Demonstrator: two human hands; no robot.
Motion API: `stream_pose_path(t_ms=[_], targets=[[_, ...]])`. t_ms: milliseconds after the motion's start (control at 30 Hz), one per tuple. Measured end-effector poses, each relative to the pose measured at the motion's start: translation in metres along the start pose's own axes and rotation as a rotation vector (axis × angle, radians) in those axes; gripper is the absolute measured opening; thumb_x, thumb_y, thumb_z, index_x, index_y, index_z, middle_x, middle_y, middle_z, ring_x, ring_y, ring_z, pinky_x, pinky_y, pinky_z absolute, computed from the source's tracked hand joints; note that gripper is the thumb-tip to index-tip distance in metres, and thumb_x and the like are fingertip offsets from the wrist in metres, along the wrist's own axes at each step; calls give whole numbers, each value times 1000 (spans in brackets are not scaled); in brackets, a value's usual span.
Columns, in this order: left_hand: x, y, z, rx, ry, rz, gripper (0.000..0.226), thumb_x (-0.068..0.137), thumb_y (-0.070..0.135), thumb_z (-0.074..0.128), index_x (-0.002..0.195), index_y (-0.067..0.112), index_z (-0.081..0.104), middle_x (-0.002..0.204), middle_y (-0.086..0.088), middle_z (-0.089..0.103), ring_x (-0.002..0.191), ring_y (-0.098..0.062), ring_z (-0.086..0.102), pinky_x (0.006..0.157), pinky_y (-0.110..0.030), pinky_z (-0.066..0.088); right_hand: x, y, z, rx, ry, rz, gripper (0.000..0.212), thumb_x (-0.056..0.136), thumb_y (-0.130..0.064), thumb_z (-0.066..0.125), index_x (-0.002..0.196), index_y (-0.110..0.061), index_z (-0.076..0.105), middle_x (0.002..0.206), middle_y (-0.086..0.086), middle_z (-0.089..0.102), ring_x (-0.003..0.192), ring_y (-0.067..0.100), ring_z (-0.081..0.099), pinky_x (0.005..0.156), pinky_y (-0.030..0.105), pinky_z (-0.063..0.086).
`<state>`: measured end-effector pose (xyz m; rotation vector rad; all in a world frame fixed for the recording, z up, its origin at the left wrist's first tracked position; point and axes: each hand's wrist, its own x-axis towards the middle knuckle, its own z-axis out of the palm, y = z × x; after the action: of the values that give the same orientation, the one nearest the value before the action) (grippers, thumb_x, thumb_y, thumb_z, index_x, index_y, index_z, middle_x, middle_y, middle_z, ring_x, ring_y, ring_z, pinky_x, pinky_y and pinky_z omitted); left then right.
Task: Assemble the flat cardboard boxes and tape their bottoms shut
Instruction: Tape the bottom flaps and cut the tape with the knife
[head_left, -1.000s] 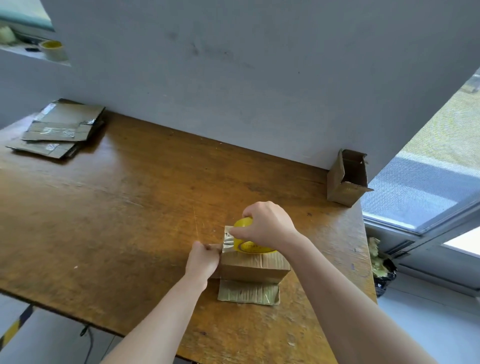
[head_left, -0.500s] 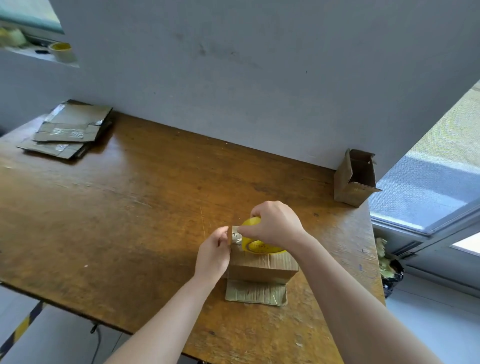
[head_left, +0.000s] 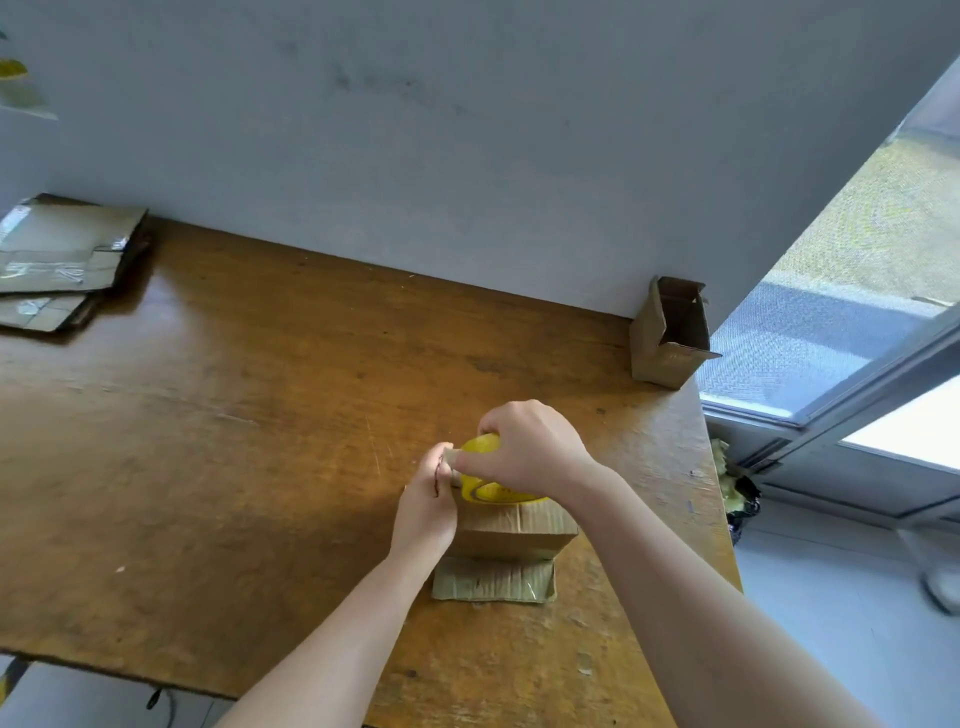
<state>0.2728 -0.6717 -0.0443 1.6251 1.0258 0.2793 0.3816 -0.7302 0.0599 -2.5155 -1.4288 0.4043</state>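
Note:
A small cardboard box (head_left: 511, 532) stands upside down on the wooden table (head_left: 234, 441), one loose flap (head_left: 493, 581) spread flat toward me. A yellow roll of tape (head_left: 485, 491) rests on the box's upturned bottom, gripped from above by my right hand (head_left: 527, 449). My left hand (head_left: 426, 501) is against the box's left top edge, fingers pinched at the tape end beside the roll. The far side of the box is hidden behind my hands.
A stack of flat cardboard boxes (head_left: 57, 265) lies at the table's far left. An assembled open box (head_left: 670, 332) stands at the far right corner against the grey wall. Right of the table are a window and a drop to the floor.
My left hand has climbed from the box's left side up to the tape end by the roll. My right hand has stayed on the roll. The view shifted slightly.

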Motion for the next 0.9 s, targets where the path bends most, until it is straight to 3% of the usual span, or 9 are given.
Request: stream_pose_path(t_ms=[133,267,400,633,800,900], targets=[[5,3,3,33,30,-34,34,105,23,24,132,30,43,111,6,52,91,-11,49,71,-28,39,3,10,-8,93,-72,-40,54,78,-68,61,67,-15,63,64,-3,57,63,15,54,50,28,40],[2,2,13,-35,123,-20,30,104,31,27,127,28,47,112,5,56,98,-16,52,82,-34,43,2,32,-10,359,-133,34,55,77,-67,64,72,-12,68,61,-3,56,56,9,52,53,27,40],[-1,-1,19,-14,203,-6,22,102,28,35,112,38,51,100,11,60,98,-16,57,83,-37,47,-4,48,-7,467,-171,-35,57,79,-65,65,66,-10,62,59,-2,49,56,11,47,54,32,37],[0,3,24,184,281,-12,38,102,25,25,132,22,48,122,-5,59,111,-24,54,83,-32,38,-19,74,-21,249,-53,-65,61,85,-67,53,69,-9,63,58,1,55,57,19,51,50,33,38],[-2,5,21,188,287,6,37,103,21,27,132,18,49,128,-7,56,117,-22,50,89,-30,36,-23,83,-27,106,-60,-52,56,87,-61,54,55,-16,47,55,-3,46,59,20,47,45,27,26],[-1,5,20,214,256,6,39,105,25,23,137,20,46,135,-6,52,124,-24,46,97,-34,38,-25,107,-31,23,-71,39,50,87,-58,55,59,-17,49,65,-2,50,72,26,53,52,27,34]])
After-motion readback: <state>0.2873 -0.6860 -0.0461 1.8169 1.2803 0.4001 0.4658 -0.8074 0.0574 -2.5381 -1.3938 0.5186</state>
